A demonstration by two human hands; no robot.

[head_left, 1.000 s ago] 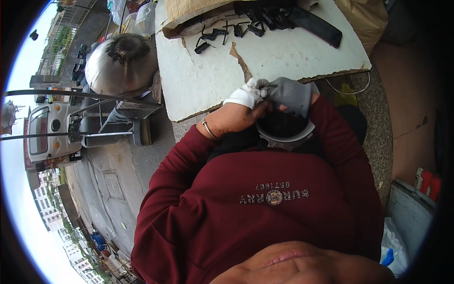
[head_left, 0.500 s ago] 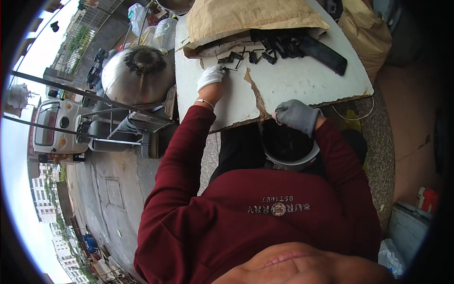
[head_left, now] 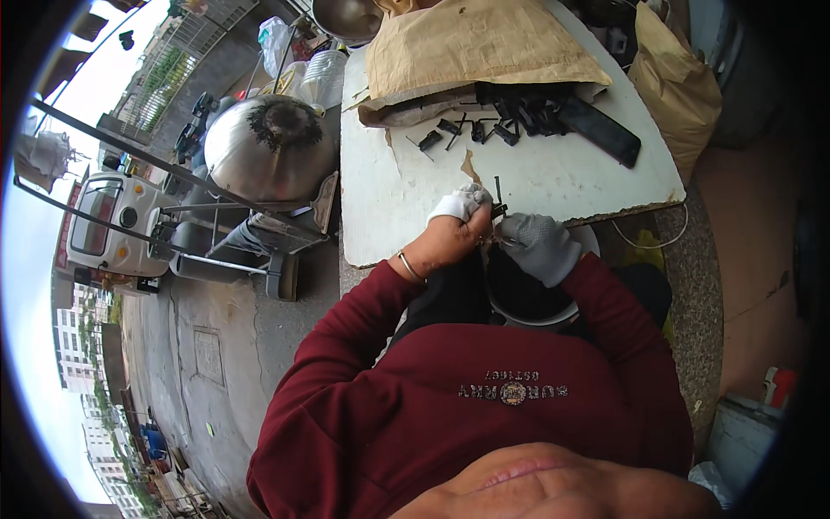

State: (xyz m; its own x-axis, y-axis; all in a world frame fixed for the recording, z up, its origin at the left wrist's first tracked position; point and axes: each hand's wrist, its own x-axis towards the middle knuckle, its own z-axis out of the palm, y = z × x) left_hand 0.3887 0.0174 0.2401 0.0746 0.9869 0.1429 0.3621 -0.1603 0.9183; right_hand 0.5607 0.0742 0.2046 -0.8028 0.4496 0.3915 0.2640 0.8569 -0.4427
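My left hand [head_left: 458, 223], in a partly white glove with bare skin showing, pinches a small black plastic part [head_left: 499, 209] with a thin dark stem sticking up. My right hand [head_left: 543, 249], in a grey dotted glove, is closed right beside it; its fingertips meet the left ones, and what lies in them is too small to make out. Both hands are at the table's near edge, above a round bucket [head_left: 545, 320] with a dark inside. Farther back on the white board [head_left: 406, 208] lie several loose black parts [head_left: 506, 132] like the held one.
A brown paper bag [head_left: 484, 56] lies on the board, with more black pieces at its mouth. Beside them rests a dark flat phone-like slab [head_left: 603, 130]. Another paper bag [head_left: 674, 95] stands at right. A big metal bowl-shaped vessel [head_left: 268, 156] sits on a cart at left.
My left hand has come back from the loose parts to my right hand, bringing a black part with it. My right hand has stayed near the board's edge, lowering slightly.
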